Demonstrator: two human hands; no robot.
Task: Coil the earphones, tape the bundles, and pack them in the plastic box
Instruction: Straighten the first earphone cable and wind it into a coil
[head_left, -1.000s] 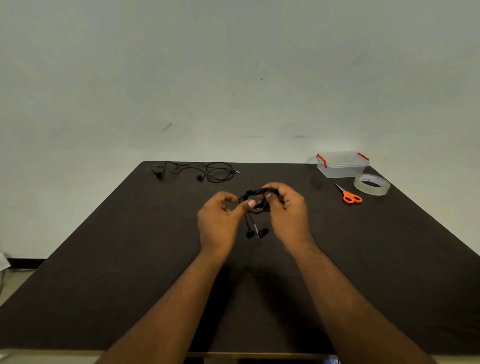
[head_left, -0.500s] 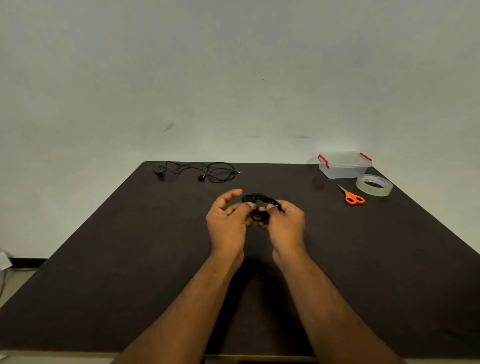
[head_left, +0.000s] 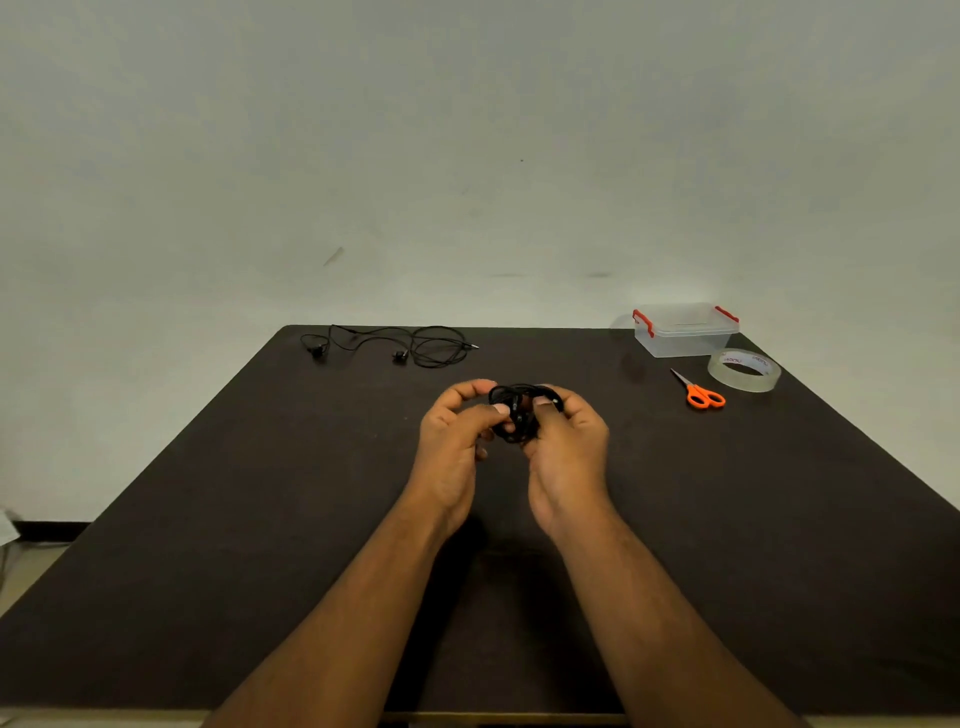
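Pinching the coiled earphones in both hands' fingers; releasing either for tape risks loops springing loose.

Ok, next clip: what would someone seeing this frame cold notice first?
First, the two hands meeting over the middle of the dark table: the left hand and right hand both grip a coiled bundle of black earphones. Next, the bright orange scissors at the far right, beside a clear tape roll and a plastic box with red clips. A second pair of earphones lies loose at the far left edge.
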